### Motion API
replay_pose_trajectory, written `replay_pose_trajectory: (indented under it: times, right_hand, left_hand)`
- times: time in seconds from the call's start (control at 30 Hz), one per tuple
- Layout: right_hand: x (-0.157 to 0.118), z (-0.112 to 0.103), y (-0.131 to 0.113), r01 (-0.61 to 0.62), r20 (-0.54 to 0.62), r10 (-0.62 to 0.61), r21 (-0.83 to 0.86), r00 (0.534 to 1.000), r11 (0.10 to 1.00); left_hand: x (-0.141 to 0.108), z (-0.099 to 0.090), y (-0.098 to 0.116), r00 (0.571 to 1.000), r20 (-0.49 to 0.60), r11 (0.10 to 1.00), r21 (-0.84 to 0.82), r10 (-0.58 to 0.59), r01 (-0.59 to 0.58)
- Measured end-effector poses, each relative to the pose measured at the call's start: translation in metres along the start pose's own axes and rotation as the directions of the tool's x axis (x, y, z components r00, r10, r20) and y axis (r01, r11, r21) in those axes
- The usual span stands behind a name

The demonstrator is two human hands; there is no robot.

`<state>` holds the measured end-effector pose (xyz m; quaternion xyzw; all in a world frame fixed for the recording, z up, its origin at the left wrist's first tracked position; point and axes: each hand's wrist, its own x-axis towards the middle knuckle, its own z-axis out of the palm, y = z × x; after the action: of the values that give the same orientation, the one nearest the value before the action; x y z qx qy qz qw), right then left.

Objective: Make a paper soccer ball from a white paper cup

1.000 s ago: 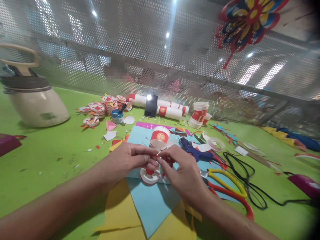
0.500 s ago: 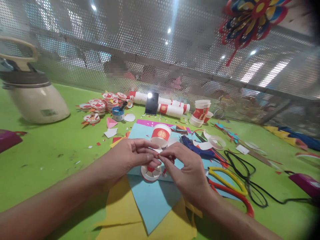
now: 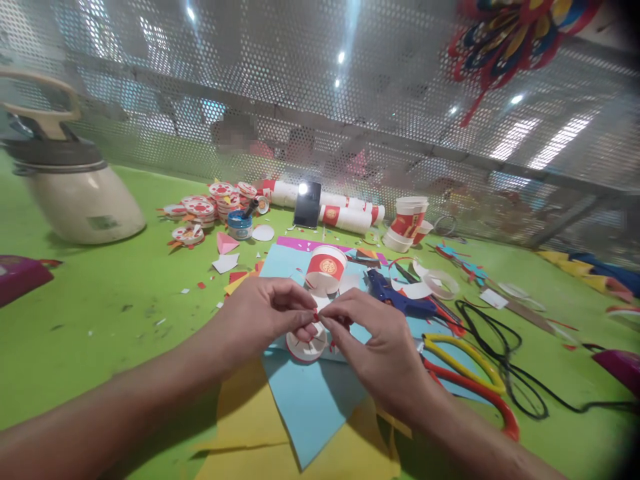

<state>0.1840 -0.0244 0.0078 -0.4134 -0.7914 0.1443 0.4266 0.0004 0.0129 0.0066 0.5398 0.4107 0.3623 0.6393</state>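
Both hands meet over the blue paper (image 3: 313, 413) at the middle of the table. My left hand (image 3: 265, 313) is closed, its thumb and fingertips pinching a small red piece (image 3: 316, 316), probably paper. Against the same piece, my right hand (image 3: 377, 337) presses its thumb and forefinger together. Just below the fingertips lies a round white cup base (image 3: 306, 348) with a red rim and thin lines, partly covered by the left fingers. A red and white paper cup (image 3: 326, 268) stands right behind the hands. Small red scraps lie beside the base.
Right of my hands are a blue glue gun (image 3: 400, 297), scissors with yellow and red handles (image 3: 470, 360), a tape roll (image 3: 440, 285) and a black cable (image 3: 505, 353). Behind stand a phone (image 3: 307, 205), stacked cups (image 3: 407, 220) and a blue jar (image 3: 240, 225). A cream kettle (image 3: 85, 200) is far left.
The view has shifted slightly, so things sit a little further right. My left fingers have curled in more around the small red piece. Less red shows over the cup base.
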Motion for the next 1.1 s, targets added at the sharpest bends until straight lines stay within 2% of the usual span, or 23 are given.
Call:
replay_pose_trajectory:
  times: [0.1,0.2,0.3,0.63,0.9,0.97,1.03,1.1]
  right_hand:
    - [0.001,-0.001,-0.001,-0.174,0.060,0.170,0.053,0.984,0.983]
    - [0.003,-0.002,-0.002,-0.384,0.145,0.363,0.163,0.920,0.909]
    - [0.005,-0.003,-0.003,-0.476,0.210,0.434,0.222,0.876,0.851]
    - [0.007,-0.004,-0.004,-0.507,0.252,0.452,0.227,0.855,0.832]
    - [0.006,-0.008,-0.003,-0.450,0.285,0.384,0.222,0.878,0.865]
    - [0.006,-0.010,-0.001,-0.461,0.306,0.386,0.227,0.870,0.858]
    - [0.007,-0.012,0.001,-0.499,0.331,0.413,0.240,0.848,0.833]
    - [0.008,-0.014,0.005,-0.546,0.359,0.448,0.246,0.819,0.801]
  left_hand:
    - [0.000,0.000,0.000,1.000,-0.001,1.000,0.029,-0.003,0.003]
    - [-0.001,0.002,0.002,0.999,-0.029,0.999,0.044,-0.029,0.031]
    - [-0.003,0.004,0.005,0.997,-0.058,0.996,0.061,-0.055,0.059]
    - [-0.007,0.008,0.011,0.992,-0.071,0.991,0.073,-0.104,0.109]
    - [-0.004,0.007,0.008,0.997,-0.020,0.990,0.111,-0.080,0.082]
    - [-0.004,0.005,0.008,0.999,-0.001,0.982,0.179,-0.052,0.052]
    - [-0.005,0.001,0.011,1.000,-0.007,0.949,0.316,-0.007,0.009]
    - [-0.007,-0.003,0.016,0.998,-0.019,0.856,0.515,0.054,-0.037]
